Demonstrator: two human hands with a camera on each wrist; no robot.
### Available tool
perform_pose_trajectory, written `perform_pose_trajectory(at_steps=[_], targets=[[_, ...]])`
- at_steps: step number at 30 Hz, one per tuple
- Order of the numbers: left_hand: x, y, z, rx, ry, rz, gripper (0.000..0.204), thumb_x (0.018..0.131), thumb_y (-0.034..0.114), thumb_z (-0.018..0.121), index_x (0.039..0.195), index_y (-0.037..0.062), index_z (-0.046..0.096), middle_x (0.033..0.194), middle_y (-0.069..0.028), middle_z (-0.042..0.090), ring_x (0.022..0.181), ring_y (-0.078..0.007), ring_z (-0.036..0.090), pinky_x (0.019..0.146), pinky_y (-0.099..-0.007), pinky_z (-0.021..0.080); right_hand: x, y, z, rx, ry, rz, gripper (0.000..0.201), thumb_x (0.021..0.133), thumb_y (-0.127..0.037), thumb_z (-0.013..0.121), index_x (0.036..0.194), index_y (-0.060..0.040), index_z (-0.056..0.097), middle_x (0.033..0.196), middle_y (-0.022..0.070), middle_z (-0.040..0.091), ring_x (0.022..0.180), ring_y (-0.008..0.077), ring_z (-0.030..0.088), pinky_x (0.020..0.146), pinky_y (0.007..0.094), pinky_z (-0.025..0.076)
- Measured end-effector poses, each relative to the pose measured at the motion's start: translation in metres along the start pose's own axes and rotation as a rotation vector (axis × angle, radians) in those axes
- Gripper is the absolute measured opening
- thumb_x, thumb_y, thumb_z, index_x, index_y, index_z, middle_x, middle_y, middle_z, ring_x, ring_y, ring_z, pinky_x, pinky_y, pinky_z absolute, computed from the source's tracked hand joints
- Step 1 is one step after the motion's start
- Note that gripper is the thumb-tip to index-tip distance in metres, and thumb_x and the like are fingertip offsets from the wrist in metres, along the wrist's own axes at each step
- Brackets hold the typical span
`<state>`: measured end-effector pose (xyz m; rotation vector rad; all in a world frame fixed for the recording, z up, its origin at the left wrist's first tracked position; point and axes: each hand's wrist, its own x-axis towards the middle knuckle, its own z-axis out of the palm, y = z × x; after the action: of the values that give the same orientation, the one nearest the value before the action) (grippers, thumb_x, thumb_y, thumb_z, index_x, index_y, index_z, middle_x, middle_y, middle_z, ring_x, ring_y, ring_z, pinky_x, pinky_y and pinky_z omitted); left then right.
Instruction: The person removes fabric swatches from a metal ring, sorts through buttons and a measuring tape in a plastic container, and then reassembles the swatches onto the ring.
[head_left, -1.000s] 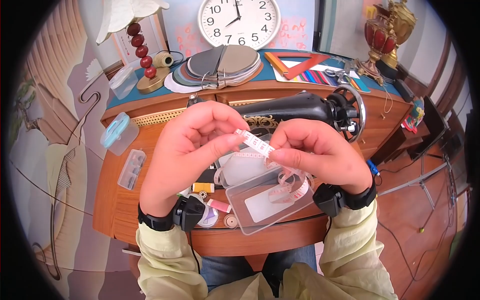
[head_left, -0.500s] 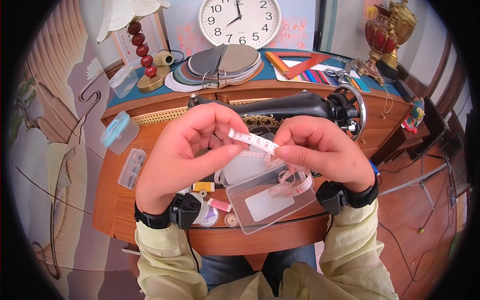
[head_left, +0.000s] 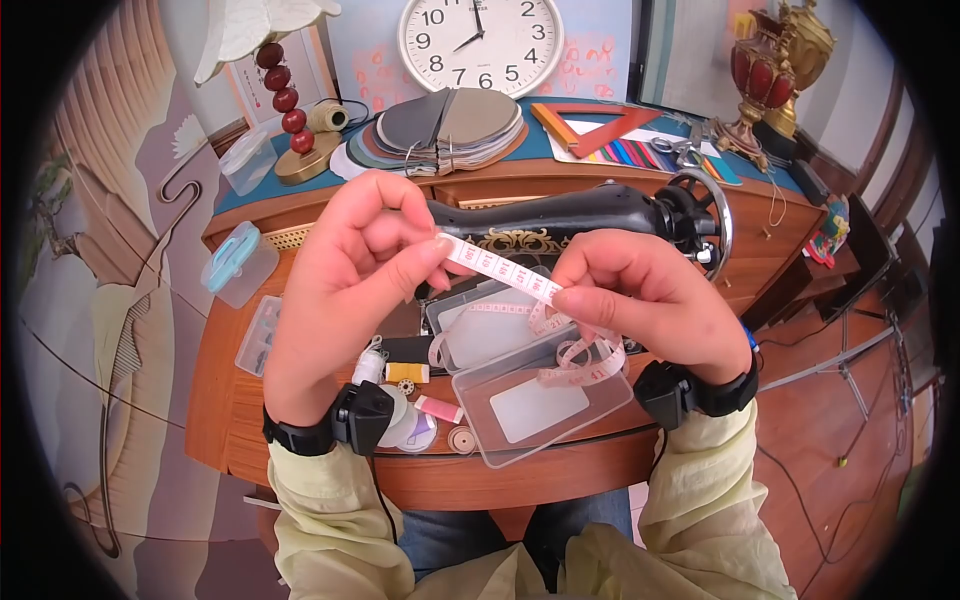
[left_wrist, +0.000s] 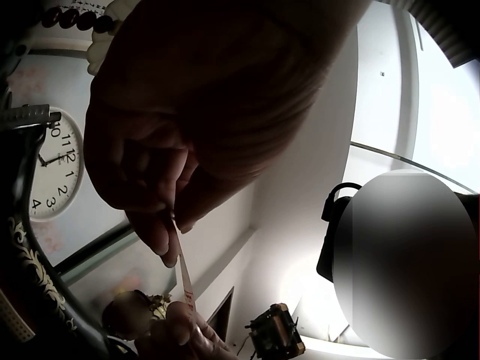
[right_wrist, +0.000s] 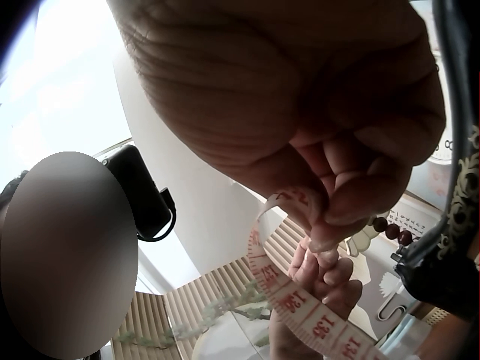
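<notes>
A white tape measure with red numbers (head_left: 503, 270) slants between the two hands in the head view. The left hand (head_left: 358, 265) pinches its end between thumb and forefinger. The right hand (head_left: 650, 300) pinches the tape lower down, and loops of it hang below over a clear plastic box (head_left: 520, 415). In the left wrist view the tape (left_wrist: 185, 279) runs from the left hand (left_wrist: 195, 112) toward the other hand. In the right wrist view the tape (right_wrist: 300, 307) curls below the right hand (right_wrist: 315, 97).
A black sewing machine (head_left: 570, 215) lies behind the hands. Yellow thread (head_left: 408, 373), pink thread (head_left: 438, 409) and a bobbin (head_left: 461, 440) are left of the box. Fabric swatches (head_left: 480, 125), a clock (head_left: 480, 50) and scissors (head_left: 680, 150) are farther back.
The left hand has moved left and slightly up, and its thumb and forefinger have closed on the tape's end. A longer stretch of tape spans the hands. The right hand has barely moved.
</notes>
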<state>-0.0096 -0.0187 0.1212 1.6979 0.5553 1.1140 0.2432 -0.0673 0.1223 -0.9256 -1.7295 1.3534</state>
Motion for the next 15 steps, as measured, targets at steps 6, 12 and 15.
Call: perform_pose_trajectory(at_steps=[6, 12, 15], targets=[[0.0021, 0.0016, -0.0042, 0.099, -0.029, -0.002, 0.019, 0.097, 0.008, 0.052, 0.114, 0.0013, 0.056, 0.090, -0.0030, 0.065, 0.078, -0.0051, 0.058, 0.064, -0.0174, 0.042, 0.0027, 0.0063, 0.0022, 0.010, -0.003, -0.034, 0.007, 0.095, -0.007, 0.058, 0.096, -0.0006, 0.059, 0.079, -0.0048, 0.056, 0.068, 0.0000, 0.048, 0.058, 0.0167, 0.038], [-0.0002, 0.0034, -0.0048, 0.103, -0.035, -0.013, 0.017, 0.097, 0.010, 0.053, 0.109, 0.0005, 0.059, 0.093, -0.0027, 0.065, 0.078, -0.0048, 0.057, 0.064, -0.0178, 0.042, 0.0018, 0.0054, 0.0012, -0.004, 0.027, -0.047, 0.009, 0.096, -0.011, 0.058, 0.096, -0.0015, 0.060, 0.073, -0.0062, 0.054, 0.065, 0.0010, 0.047, 0.057, 0.0189, 0.038], [0.0001, 0.0035, -0.0041, 0.108, -0.027, -0.014, 0.017, 0.096, 0.010, 0.055, 0.109, 0.0003, 0.059, 0.093, -0.0027, 0.065, 0.078, -0.0050, 0.058, 0.066, -0.0182, 0.044, 0.0021, 0.0061, 0.0012, -0.015, 0.022, -0.042, 0.010, 0.096, -0.011, 0.058, 0.096, -0.0016, 0.060, 0.073, -0.0062, 0.054, 0.066, 0.0009, 0.047, 0.057, 0.0187, 0.038]])
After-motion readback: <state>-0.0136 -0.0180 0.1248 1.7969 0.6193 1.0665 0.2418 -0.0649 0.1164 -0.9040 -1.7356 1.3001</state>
